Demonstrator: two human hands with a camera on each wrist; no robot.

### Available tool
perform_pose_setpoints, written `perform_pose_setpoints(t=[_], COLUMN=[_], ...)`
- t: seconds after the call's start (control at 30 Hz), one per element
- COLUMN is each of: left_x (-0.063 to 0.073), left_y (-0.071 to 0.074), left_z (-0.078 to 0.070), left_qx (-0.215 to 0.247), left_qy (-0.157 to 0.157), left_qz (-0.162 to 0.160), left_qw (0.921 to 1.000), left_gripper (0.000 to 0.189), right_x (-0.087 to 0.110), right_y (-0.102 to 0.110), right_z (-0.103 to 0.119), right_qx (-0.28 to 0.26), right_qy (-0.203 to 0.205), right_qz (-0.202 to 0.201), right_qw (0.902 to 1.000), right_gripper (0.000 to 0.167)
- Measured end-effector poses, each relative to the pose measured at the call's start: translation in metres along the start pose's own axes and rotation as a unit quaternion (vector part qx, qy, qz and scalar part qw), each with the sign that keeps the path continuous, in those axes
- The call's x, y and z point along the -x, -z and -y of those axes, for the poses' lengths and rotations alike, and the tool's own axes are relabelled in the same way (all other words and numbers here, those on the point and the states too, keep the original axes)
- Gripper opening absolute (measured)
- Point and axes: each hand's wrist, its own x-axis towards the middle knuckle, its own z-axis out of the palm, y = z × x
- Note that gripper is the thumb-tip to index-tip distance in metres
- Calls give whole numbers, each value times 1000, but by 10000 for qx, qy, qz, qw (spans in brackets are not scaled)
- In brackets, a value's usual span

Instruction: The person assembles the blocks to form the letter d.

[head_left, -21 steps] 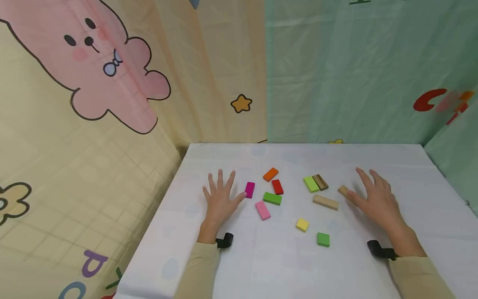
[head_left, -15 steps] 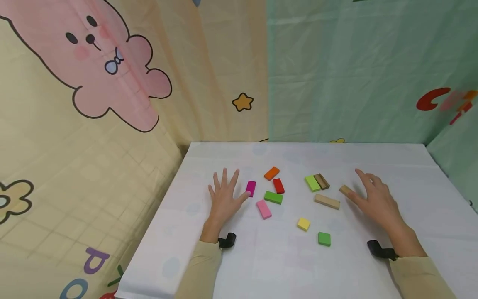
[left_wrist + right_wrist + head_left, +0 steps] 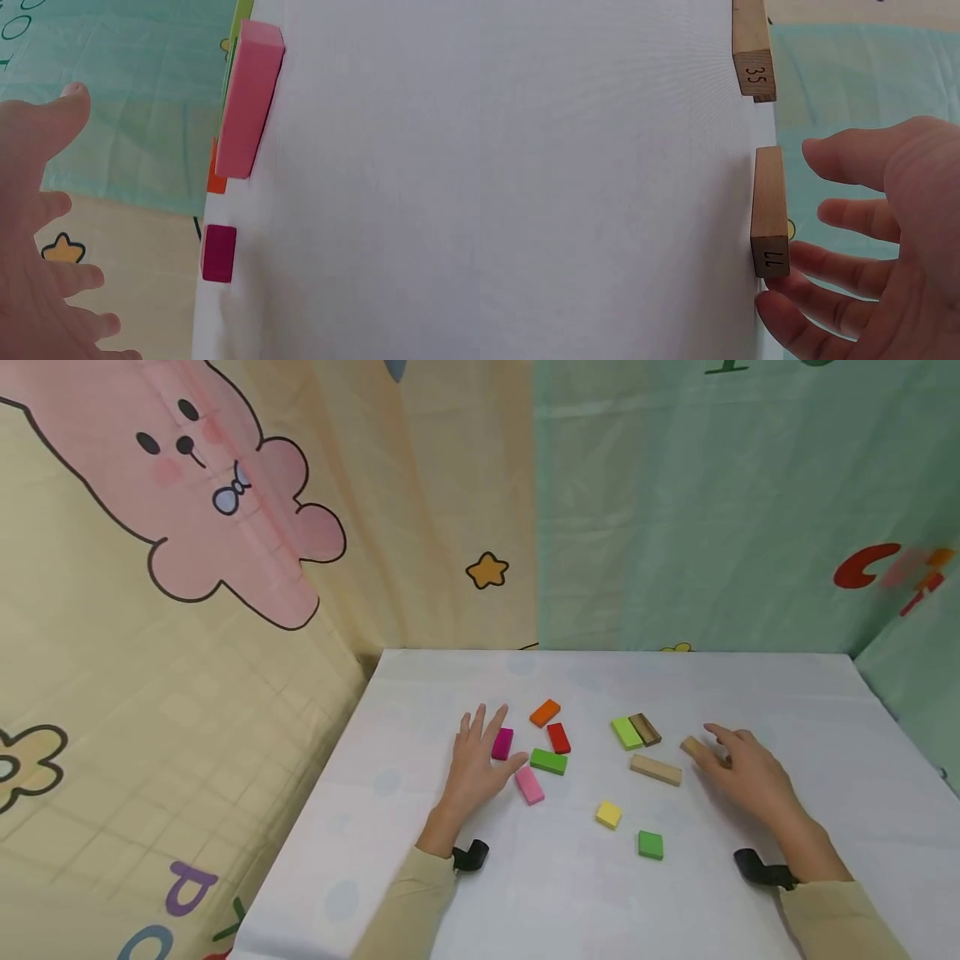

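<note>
My left hand point(image 3: 480, 764) hovers with fingers stretched out, beside the magenta block point(image 3: 503, 742) and its thumb near the pink block point(image 3: 530, 786). In the left wrist view the thumb and fingers are apart from the pink block point(image 3: 251, 101) and hold nothing. On the right side, my right hand point(image 3: 753, 781) reaches over a plain wooden block point(image 3: 693, 746), its fingers loosely bent. The right wrist view shows that wooden block point(image 3: 769, 202), marked 77 on its end, with the thumb apart from it and the lower fingers close by its end.
Between the hands lie an orange block point(image 3: 545, 712), a red block point(image 3: 558, 737), a long green block point(image 3: 549, 762), a lime block point(image 3: 627, 732), a brown grooved block point(image 3: 645, 728), another wooden block point(image 3: 656, 769), a yellow block point(image 3: 608, 815) and a small green block point(image 3: 650, 845) on the white table point(image 3: 540, 893).
My left hand has moved right, towards the magenta and pink blocks, its fingers drawing closer together. The right hand's fingers have bent and come down nearer the wooden block. The blocks stay in place.
</note>
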Motion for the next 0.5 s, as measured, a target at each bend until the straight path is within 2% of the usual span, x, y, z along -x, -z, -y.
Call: perform_pose_setpoints(t=[0.27, 0.5], left_x=[5, 4], left_y=[-7, -17], left_z=[-21, -40], left_qx=[443, 617], left_qy=[-373, -412], left_qz=[238, 467], left_qw=[9980, 9961], left_gripper=[84, 84], right_x=[1, 0], right_y=[-5, -5], right_z=[-4, -8], right_qx=[5, 28], right_qy=[-12, 161], right_qz=[240, 285], right_qw=[9997, 9995], right_gripper=[52, 45])
